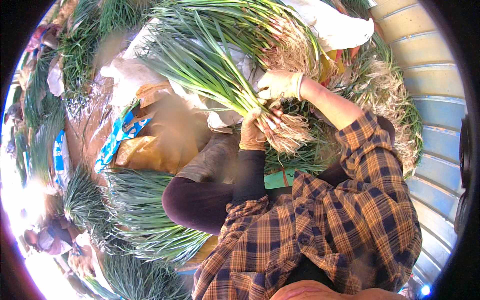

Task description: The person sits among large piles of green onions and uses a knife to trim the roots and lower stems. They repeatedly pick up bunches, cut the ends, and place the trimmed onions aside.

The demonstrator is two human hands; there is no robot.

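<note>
My left hand [253, 131], in a pale tan glove, grips a bunch of green garlic [240, 90] low on its stems. The long flat leaves point up and left; the pinkish stem bases and stringy roots [288, 133] hang out to the right. My right hand [280, 85], gloved too, lies against the upper side of the same stems with its fingers curled on them. Just beyond it a larger heap of similar plants [232, 22] rests on white sacking [337, 26], its roots facing right.
More plants with dried roots [386, 86] line a corrugated metal wall [435, 108] on the right. At my left knee lies another leafy pile [150, 210]. Brown plastic [146, 150] and a blue-and-white printed bag [118, 137] cover the muddy ground [84, 131]. Further bundles stand at far left.
</note>
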